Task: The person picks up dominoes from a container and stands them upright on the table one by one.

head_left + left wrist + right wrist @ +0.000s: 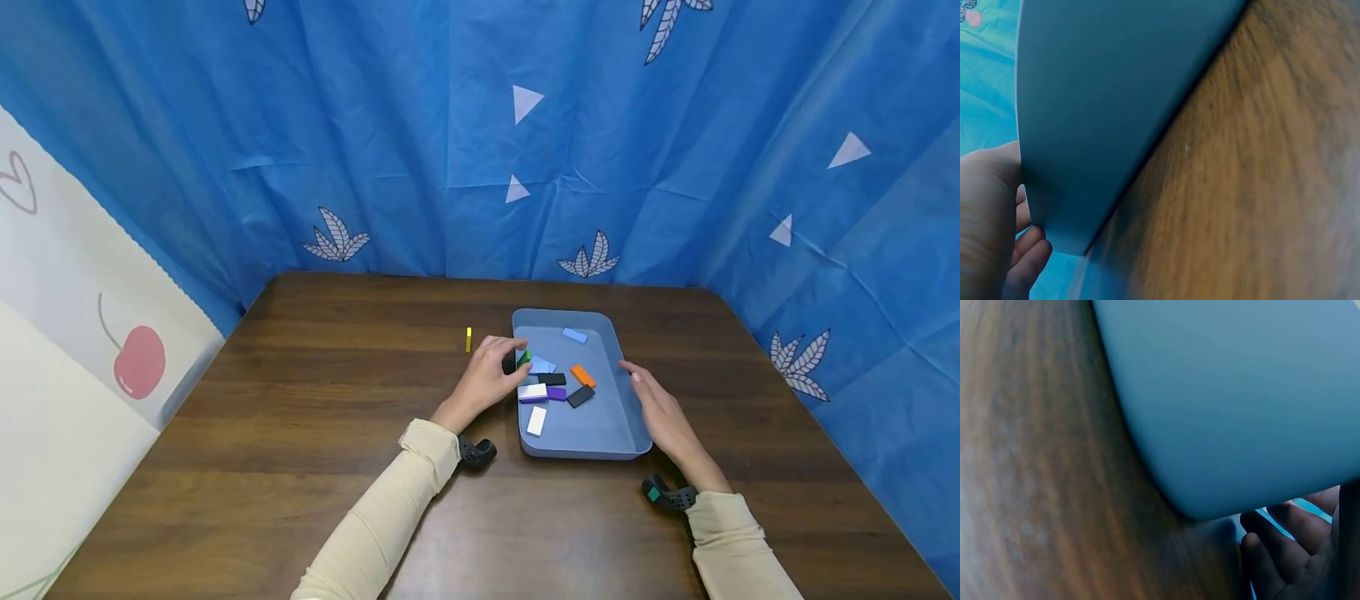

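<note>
A blue-grey tray (611,429) holds several small flat blocks. My left hand (483,379) is at its left rim, with thumb and index finger about a green block (524,357) that stands tilted; the fingers partly hide it. Beside this lie a light blue block (542,365), a black block (552,379), a white block (532,392) and a purple block (557,393). My right hand (663,421) rests along the right rim, fingers fairly straight. In the right wrist view, its fingers (1291,540) are beside the tray wall (1241,412). The left wrist view shows no blocks.
A yellow block (468,339) stands on the brown wooden table (337,375), left of the tray. An orange block (582,376), a dark block (581,396), a second white block (536,421) and a blue block (575,335) lie inside the tray. Blue curtains (420,150) hang behind.
</note>
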Demonstrator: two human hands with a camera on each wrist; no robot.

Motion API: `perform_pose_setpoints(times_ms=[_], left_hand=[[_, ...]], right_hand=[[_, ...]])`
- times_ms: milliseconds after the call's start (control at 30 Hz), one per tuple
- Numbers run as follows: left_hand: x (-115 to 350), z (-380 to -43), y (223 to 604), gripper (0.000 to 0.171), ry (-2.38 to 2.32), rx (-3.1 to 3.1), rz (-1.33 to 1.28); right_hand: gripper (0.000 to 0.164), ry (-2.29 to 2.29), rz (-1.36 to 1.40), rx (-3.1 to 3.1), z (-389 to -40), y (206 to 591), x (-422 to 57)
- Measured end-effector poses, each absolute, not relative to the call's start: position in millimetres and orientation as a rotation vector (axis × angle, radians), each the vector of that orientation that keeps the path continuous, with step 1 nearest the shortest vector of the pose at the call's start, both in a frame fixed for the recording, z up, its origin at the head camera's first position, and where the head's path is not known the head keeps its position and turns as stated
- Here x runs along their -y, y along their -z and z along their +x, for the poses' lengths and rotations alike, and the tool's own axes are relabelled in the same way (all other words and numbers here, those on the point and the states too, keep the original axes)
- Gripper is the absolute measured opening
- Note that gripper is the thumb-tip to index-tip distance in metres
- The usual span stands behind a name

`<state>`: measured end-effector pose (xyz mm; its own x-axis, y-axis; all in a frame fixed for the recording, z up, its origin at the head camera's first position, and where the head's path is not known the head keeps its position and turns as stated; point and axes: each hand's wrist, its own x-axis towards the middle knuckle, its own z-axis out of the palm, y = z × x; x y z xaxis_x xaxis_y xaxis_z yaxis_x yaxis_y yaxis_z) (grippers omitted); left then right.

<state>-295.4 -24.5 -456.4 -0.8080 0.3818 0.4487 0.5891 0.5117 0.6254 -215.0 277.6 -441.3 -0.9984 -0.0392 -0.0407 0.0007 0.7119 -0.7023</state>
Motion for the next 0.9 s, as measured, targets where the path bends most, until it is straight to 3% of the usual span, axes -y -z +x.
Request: perform_pose_setpoints(times_ms=[900], left_hand=[[19.9, -293.2, 452.4, 0.038, 1.212, 2.567, -0.707]], right_hand=[[0.073, 1.162, 0.000, -2.853, -213.6, 442.7, -276.5]])
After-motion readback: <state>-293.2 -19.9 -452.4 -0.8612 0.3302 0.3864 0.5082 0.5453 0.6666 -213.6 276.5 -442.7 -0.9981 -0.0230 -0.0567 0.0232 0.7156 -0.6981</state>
